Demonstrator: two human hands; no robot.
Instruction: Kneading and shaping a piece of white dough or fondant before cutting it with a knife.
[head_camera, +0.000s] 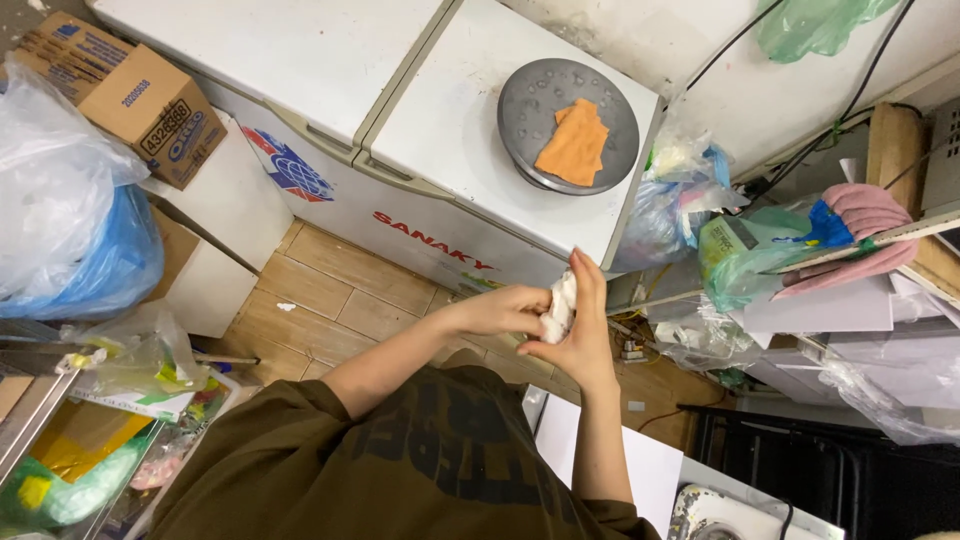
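Dough-like white lump (558, 305) sits pressed between the person's two hands, held in the air just in front of the white chest freezer (440, 120), over the tiled floor (330, 290). The right hand (578, 335) stands upright behind it, fingers (590, 285) straight and pressed together; the left hand (505, 310) curls over the near side, its fingers wrapped around the lump. Nothing lies under the hands but that floor, so I'd guess a loose squeeze could let the soft piece slip and drop. On the freezer lid, beyond the hands, a grey round tray (568, 125) carries an orange cloth (575, 145) close to the lid's right edge; a nudge might tip it toward the plastic bags (670, 190) beside the freezer.
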